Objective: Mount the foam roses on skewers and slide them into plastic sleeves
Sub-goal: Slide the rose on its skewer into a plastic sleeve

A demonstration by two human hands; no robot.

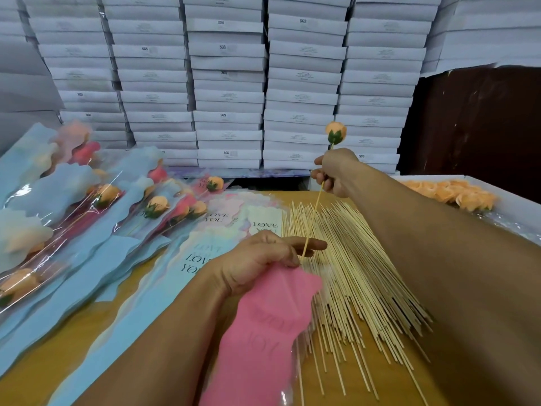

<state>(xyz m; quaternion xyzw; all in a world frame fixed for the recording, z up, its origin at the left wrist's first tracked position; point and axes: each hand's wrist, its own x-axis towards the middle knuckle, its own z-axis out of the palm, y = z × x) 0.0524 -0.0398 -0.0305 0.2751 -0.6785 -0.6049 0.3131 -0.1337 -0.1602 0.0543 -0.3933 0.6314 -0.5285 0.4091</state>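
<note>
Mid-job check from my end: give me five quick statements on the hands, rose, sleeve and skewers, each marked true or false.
1. The right hand holds a skewer topped with an orange foam rose. True.
2. The left hand grips a blue sleeve. False: it grips a pink sleeve.
3. The mounted rose already sits inside the pink sleeve. False: it is raised well above it; only the skewer's lower end reaches the sleeve's top by the left hand.
4. Loose bamboo skewers lie spread on the table. True.
5. The finished sleeved roses lie to the right. False: they lie to the left.
</note>
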